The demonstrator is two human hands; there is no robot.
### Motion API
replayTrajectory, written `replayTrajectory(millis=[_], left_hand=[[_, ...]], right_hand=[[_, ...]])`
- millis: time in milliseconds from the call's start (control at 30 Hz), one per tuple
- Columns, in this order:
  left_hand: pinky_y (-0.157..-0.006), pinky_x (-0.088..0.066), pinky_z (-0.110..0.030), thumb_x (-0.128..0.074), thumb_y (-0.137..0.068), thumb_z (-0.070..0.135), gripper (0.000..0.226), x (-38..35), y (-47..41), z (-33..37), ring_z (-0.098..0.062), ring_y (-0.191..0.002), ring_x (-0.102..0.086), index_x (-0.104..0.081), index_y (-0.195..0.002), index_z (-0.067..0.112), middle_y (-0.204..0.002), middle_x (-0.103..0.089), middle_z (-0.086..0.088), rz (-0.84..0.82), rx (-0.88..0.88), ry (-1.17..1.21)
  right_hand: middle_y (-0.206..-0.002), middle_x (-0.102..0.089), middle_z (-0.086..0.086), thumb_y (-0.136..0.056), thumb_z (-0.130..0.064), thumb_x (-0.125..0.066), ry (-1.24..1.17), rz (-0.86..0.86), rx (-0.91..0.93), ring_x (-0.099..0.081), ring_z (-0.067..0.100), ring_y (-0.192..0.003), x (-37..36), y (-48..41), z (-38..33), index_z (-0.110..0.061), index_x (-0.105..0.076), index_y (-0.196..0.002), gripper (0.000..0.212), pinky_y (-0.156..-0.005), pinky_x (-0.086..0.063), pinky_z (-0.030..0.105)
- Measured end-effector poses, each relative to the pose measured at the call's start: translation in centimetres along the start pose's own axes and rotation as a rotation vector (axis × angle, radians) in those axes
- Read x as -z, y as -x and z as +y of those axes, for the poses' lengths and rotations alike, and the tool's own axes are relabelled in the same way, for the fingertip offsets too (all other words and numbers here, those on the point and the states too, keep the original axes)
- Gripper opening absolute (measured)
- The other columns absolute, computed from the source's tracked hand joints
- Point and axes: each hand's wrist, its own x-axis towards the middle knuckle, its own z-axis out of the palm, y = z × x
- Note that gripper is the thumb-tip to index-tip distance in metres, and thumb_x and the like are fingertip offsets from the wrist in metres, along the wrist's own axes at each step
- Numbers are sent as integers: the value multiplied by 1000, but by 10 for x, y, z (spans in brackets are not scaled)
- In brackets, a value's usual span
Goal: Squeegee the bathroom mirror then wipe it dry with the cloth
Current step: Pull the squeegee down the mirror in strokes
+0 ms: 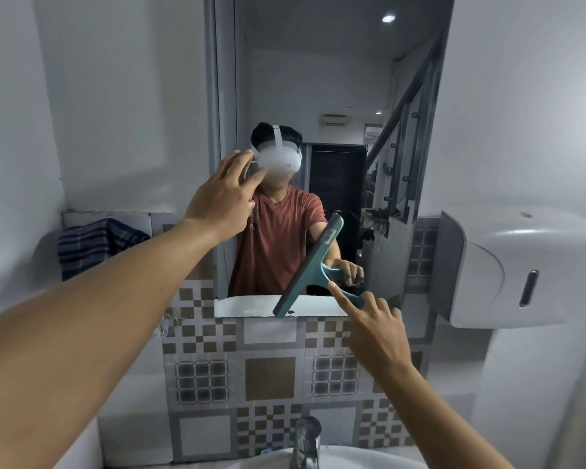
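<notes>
The tall mirror [318,79] hangs on the wall straight ahead. A teal squeegee [310,265] lies tilted against its lower right part, the blade's bottom end near the mirror's lower edge. My right hand [372,330] grips the squeegee's handle with the index finger stretched along it. My left hand [222,194] is raised with fingers spread, touching or nearly touching the glass at the mirror's left side, holding nothing. A dark blue striped cloth [95,245] is draped over the tile ledge at the left.
A white wall dispenser [508,265] juts out at the right. Patterned tiles [271,377] cover the wall below the mirror. A chrome tap [307,441] and the white basin rim [352,460] sit at the bottom. The mirror shows a person's reflection.
</notes>
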Motion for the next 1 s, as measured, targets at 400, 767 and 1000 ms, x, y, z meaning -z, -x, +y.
replayTrajectory(millis=[400, 767, 1000], left_hand=[[-96, -50, -59, -69, -88, 11, 65, -3, 0, -4, -38, -146, -22, -44, -148, 12, -155, -31, -19, 11, -13, 2], [-94, -52, -62, -68, -87, 9, 65, -6, 1, -7, -37, -148, -21, -45, -148, 12, -156, -30, -18, 19, -15, 26], [-97, -51, -60, -72, -86, 11, 68, -6, 0, -10, -35, -148, -21, -45, -148, 12, -156, -30, -16, 23, -26, 29]], right_hand=[[-106, -57, 12, -93, -3, -46, -114, -61, -252, -56, 24, -76, -8, 23, 19, -42, 1, -158, 89, -59, -48, 35], [-91, -58, 6, -100, -12, -49, -363, -116, -492, -49, 14, -56, -27, 43, -3, -44, 14, -152, 88, -46, -37, 25], [-85, -62, 6, -101, -12, -44, -580, -150, -535, -56, 20, -64, -30, 40, -29, -37, 19, -155, 87, -59, -51, 39]])
